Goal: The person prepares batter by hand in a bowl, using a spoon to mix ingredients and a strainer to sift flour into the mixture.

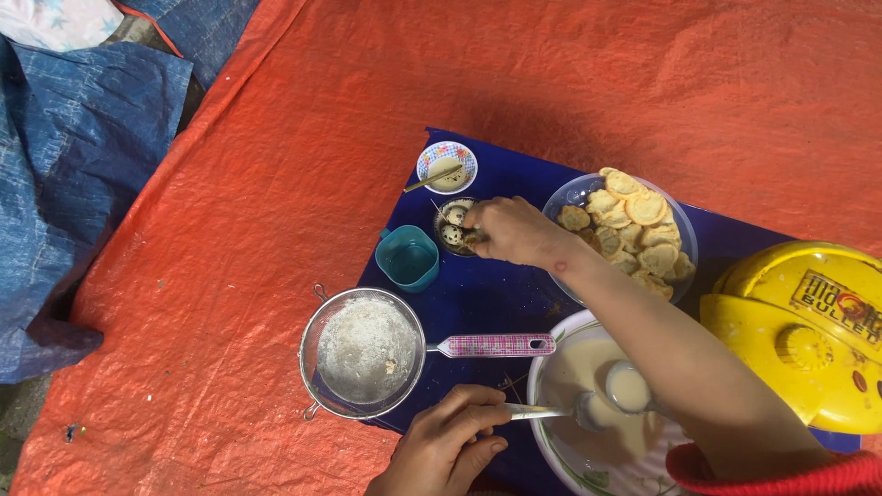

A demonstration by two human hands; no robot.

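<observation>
A floured sieve [365, 354] rests by a teal cup [408, 259]. The left hand [450, 445] grips a ladle [551, 412], its scoop sunk in the batter bowl [549, 439]. The right hand [514, 230] pinches a speckled egg from the small dish [441, 223] beside the biscuit bowl [562, 196].

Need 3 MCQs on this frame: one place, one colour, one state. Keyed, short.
1. Where is the right hand?
A. at the small bowl of speckled eggs
B. on the sieve
C. on the yellow lid

2. What colour is the cup?
A. red
B. teal
C. white

3. What is the left hand doing?
A. resting flat
B. holding the cup
C. gripping a ladle handle

A: its fingers are at the egg bowl.
B: the cup beside that bowl is teal.
C: its fingers close on the handle, the ladle in the batter bowl.
</observation>
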